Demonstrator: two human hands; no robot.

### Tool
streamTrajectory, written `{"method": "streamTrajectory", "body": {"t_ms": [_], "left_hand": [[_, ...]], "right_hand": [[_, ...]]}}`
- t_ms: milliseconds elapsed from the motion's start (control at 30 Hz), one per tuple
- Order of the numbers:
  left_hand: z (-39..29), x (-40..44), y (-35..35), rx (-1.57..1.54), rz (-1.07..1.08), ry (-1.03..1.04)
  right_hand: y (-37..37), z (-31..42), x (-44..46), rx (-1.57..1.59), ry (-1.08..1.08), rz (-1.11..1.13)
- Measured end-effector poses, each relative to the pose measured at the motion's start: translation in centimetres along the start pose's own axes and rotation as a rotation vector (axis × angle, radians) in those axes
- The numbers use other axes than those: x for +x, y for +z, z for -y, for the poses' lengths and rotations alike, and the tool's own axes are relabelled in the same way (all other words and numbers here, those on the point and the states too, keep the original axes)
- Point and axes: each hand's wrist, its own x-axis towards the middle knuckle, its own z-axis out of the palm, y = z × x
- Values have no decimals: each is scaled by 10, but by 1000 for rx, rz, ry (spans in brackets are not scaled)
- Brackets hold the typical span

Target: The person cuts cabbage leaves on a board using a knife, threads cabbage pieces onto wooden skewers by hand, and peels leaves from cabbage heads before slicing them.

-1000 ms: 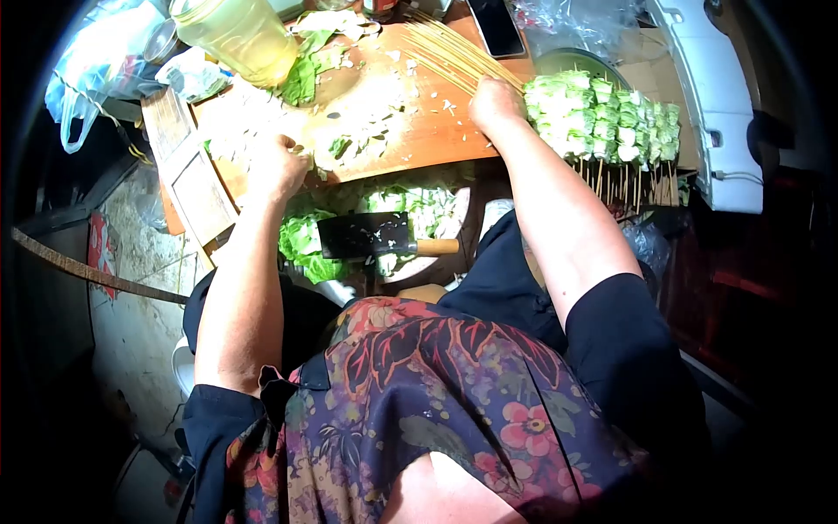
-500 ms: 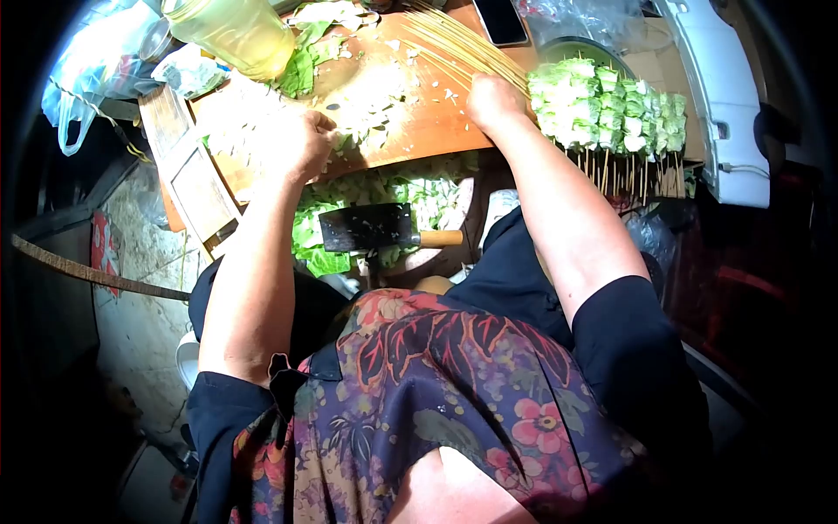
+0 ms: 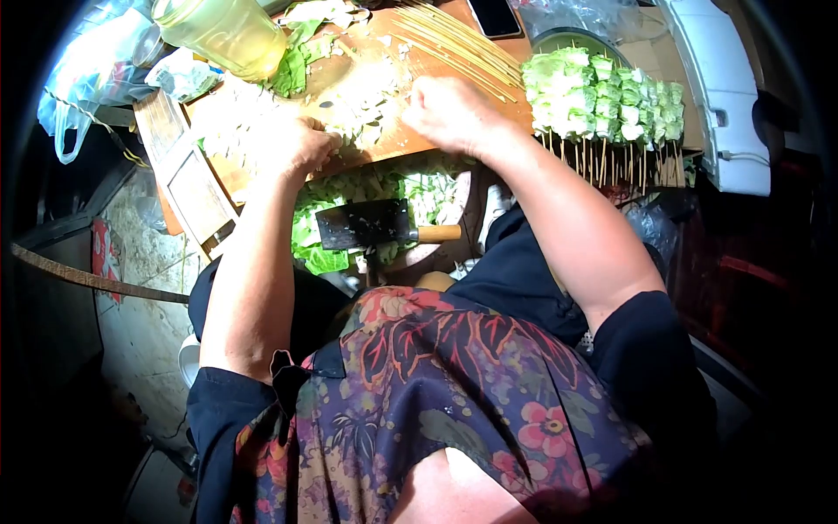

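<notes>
At the upper left of the frame, a pale plastic bag (image 3: 87, 79) sits beyond the table's edge, and a yellowish jug (image 3: 218, 39) leans near a green leaf (image 3: 292, 74). Just below them, the left hand (image 3: 301, 147) is low over the orange board (image 3: 517, 113), its fingers bent in close together beside the scattered pale scraps (image 3: 371, 109). With the glare there, I can't tell whether it pinches anything.

Lower down, near the middle, a dark cleaver (image 3: 362, 225) lies with its wooden handle to the right, above cut greens (image 3: 428, 196) in a basin (image 3: 470, 210).

The right hand (image 3: 449, 113), at upper centre, has its fingers curled in over the board; what they may grip is hidden from me. Just beyond it lie loose sticks (image 3: 458, 48) with no greens on them, the phone (image 3: 496, 17) near their upper side.

At the upper right, leafy skewers (image 3: 567, 92) stand packed in a row, their bare ends pointing down. That batch looks finished. By my reckoning, plenty remains: the sticks are unthreaded and the basin holds a fair amount of loose greens.
</notes>
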Motion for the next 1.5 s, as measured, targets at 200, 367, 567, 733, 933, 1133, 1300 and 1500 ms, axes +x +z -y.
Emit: {"method": "streamTrajectory", "body": {"t_ms": [200, 367, 567, 733, 933, 1133, 1300, 1500], "left_hand": [[14, 0, -2, -948, 47, 6], [16, 1, -25, -1647, -101, 42], [24, -2, -37, -1745, -74, 131], [12, -10, -39, -1637, -156, 282], [7, -13, -42, -1480, -168, 376], [8, -11, -43, -1545, -165, 387], [6, -13, -42, -1574, -98, 415], [-13, -27, -37, -1384, -271, 452]], "right_hand": [[-21, 52, -39, 685, 176, 311], [-3, 50, -43, 620, -17, -35], [-6, 58, -45, 652, -46, -48], [-6, 59, -43, 617, -74, -47], [-8, 62, -46, 677, 8, 11], [-15, 67, -51, 686, -3, -31], [-16, 64, -49, 676, -21, -35], [-13, 62, -46, 832, 27, 28]]}}
